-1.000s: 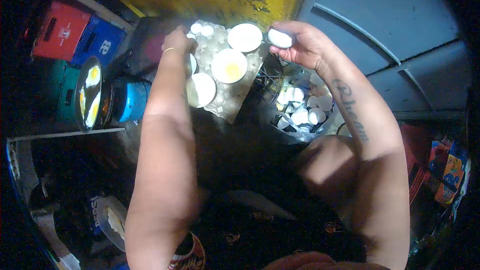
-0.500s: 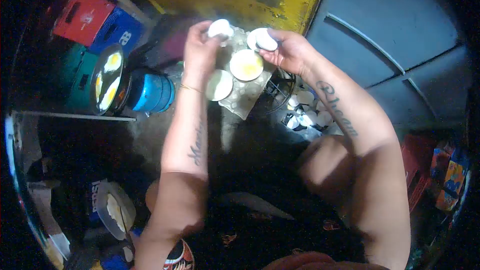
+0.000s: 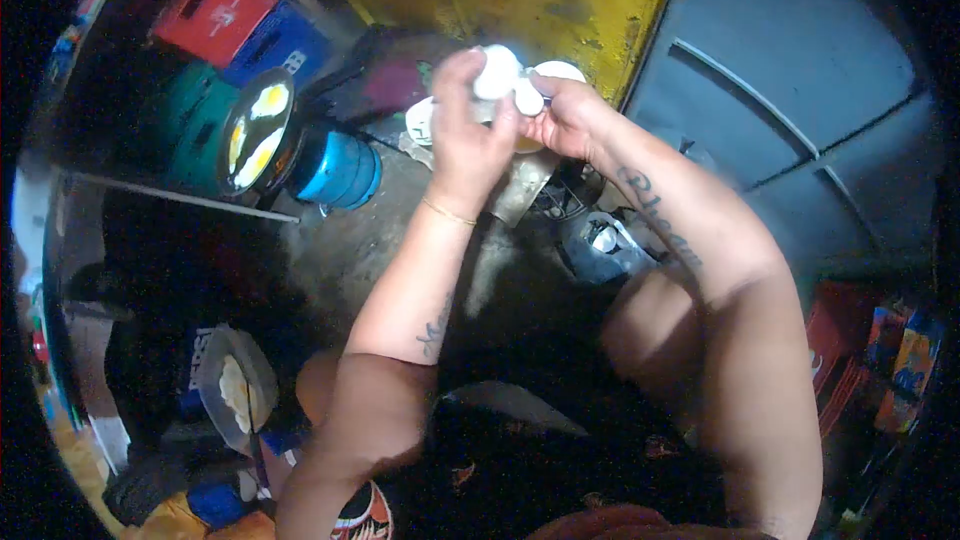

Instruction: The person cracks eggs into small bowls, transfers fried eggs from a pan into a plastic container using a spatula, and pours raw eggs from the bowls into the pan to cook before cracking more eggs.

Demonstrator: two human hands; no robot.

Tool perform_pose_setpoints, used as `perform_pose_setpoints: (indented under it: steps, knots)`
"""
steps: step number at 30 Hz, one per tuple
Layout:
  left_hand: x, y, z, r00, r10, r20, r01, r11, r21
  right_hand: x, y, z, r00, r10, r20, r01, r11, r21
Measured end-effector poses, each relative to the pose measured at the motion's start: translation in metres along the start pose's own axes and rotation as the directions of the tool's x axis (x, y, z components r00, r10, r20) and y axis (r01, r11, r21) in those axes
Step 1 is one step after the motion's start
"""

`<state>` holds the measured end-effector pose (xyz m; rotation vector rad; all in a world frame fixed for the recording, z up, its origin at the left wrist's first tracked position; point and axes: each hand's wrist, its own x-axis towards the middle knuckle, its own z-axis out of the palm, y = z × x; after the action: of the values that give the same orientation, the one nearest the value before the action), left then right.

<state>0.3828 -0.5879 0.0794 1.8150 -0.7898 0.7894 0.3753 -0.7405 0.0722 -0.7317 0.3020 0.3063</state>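
Note:
In the head view my left hand [image 3: 470,135] is closed around a white egg [image 3: 497,72], raised above the grey egg tray [image 3: 523,188]. Beside it my right hand [image 3: 570,120] pinches a smaller white oval piece [image 3: 529,97] that looks like eggshell; the two pieces nearly touch, and I cannot tell whether they do. Under my hands, a bowl of yellow egg [image 3: 527,144] is mostly hidden. A white bowl [image 3: 419,122] shows left of my left hand, and another white round thing [image 3: 560,70] lies behind my right hand.
A pan [image 3: 262,130] with frying eggs is at the left, near a blue burner or canister [image 3: 345,170]. A plastic container [image 3: 255,375] of cooked egg sits lower left. A bag with eggshells [image 3: 605,240] lies right of the tray. Crates [image 3: 220,5] stand upper left.
My left hand has moved right with the egg, towards my right hand. The two hands are now close together, covering the bowl of egg. The view has shifted a little.

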Motion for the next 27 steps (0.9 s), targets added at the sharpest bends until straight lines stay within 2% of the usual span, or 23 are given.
perform_pose_setpoints:
  steps: [2, 3, 6, 7, 9, 10, 11, 14, 15, 18, 20, 21, 24, 27]
  knots:
    - [-0.017, -0.011, 0.004, 0.982, -0.126, 0.138, 0.124, 0.992, 0.023, 0.009, 0.005, 0.001, 0.998, 0.01, 0.055, -0.014, 0.998, 0.06]
    - [-0.022, -0.007, 0.002, 0.883, -0.432, 0.183, 0.456, 0.883, -0.112, 0.014, 0.006, 0.0, 0.996, 0.042, 0.077, -0.045, 0.998, 0.04]
    - [-0.011, -0.004, -0.006, 0.788, -0.588, 0.184, 0.602, 0.672, -0.431, 0.02, 0.009, -0.012, 0.986, 0.136, 0.102, -0.137, 0.991, 0.007]
    - [-0.004, -0.001, -0.013, 0.668, -0.706, 0.234, 0.732, 0.566, -0.379, 0.022, 0.009, -0.013, 0.983, 0.149, 0.108, -0.148, 0.989, -0.012]
    - [-0.013, -0.035, -0.023, 0.539, -0.709, 0.455, 0.772, 0.199, -0.604, 0.027, 0.005, -0.014, 0.964, 0.204, 0.173, -0.198, 0.979, -0.051]
    - [-0.016, -0.051, -0.026, 0.487, -0.664, 0.567, 0.753, -0.009, -0.658, 0.029, 0.005, -0.013, 0.952, 0.23, 0.203, -0.22, 0.973, -0.069]
    - [-0.017, -0.057, -0.028, 0.467, -0.646, 0.604, 0.767, -0.045, -0.64, 0.025, 0.003, -0.006, 0.963, 0.234, 0.132, -0.215, 0.966, -0.147]
    - [-0.021, -0.067, -0.035, 0.45, -0.63, 0.632, 0.783, -0.061, -0.619, 0.022, 0.004, 0.004, 0.984, 0.115, 0.133, -0.062, 0.934, -0.351]
    - [-0.023, -0.063, -0.037, 0.441, -0.69, 0.575, 0.778, -0.025, -0.628, 0.016, 0.006, 0.016, 0.995, 0.071, 0.064, -0.038, 0.909, -0.415]
    - [-0.021, -0.056, -0.049, 0.466, -0.667, 0.582, 0.836, 0.115, -0.537, 0.023, 0.007, 0.019, 0.983, 0.108, 0.151, 0.002, 0.804, -0.594]
    - [-0.019, -0.052, -0.059, 0.504, -0.657, 0.561, 0.863, 0.408, -0.298, 0.025, 0.012, 0.022, 0.982, 0.063, 0.176, 0.073, 0.738, -0.671]
    - [-0.018, -0.051, -0.062, 0.525, -0.646, 0.555, 0.829, 0.536, -0.16, 0.028, 0.016, 0.024, 0.982, 0.029, 0.185, 0.114, 0.691, -0.713]
    - [-0.029, -0.062, -0.059, 0.618, -0.635, 0.463, 0.722, 0.692, -0.016, 0.043, 0.027, 0.02, 0.969, -0.107, 0.224, 0.248, 0.469, -0.848]
    - [-0.04, -0.071, -0.058, 0.753, -0.501, 0.426, 0.433, 0.866, 0.251, 0.069, 0.042, 0.007, 0.923, -0.199, 0.33, 0.37, 0.215, -0.904]
